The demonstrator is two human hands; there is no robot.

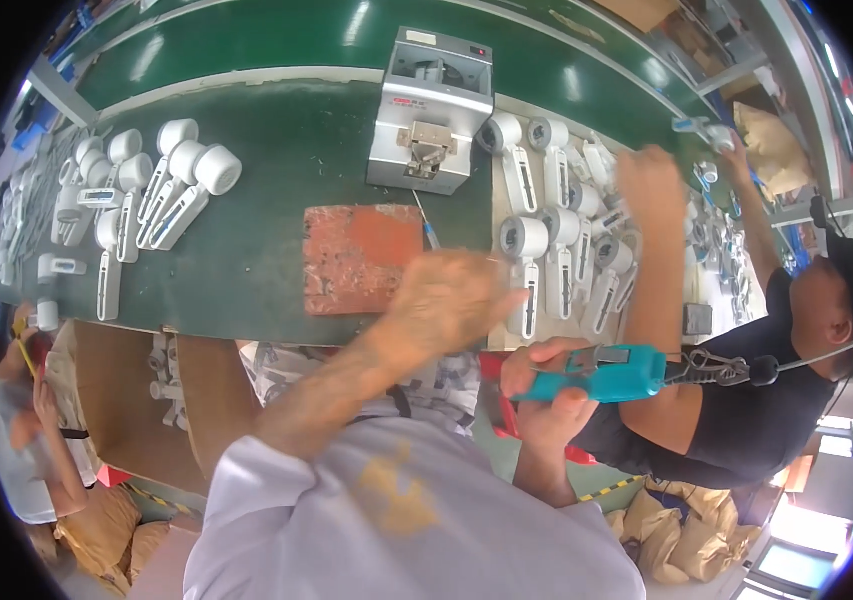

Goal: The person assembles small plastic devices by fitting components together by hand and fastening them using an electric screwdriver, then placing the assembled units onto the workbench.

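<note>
in the head view, our only one, we see the right hand (546, 405) wrapped around a teal power driver (606, 374), its fingers closed about the body. the driver lies sideways with a metal clip (714, 369) at its far end, probably so that a line can bear its weight. the left hand (451, 300) is blurred, its fingers partly curled and pointing right, just beside a white device (525, 240) on the tabletop (266, 285); we cannot tell whether they touch or hold it. that device lies in the cluster to our right, its round head away from us and its handle toward us, likely for easy grasping. a red pad (361, 260) lies before us, perhaps to protect the surface, with the grey machine (431, 110) behind it. more white units (186, 162) are grouped at our left, perhaps to keep two lots apart.
</note>
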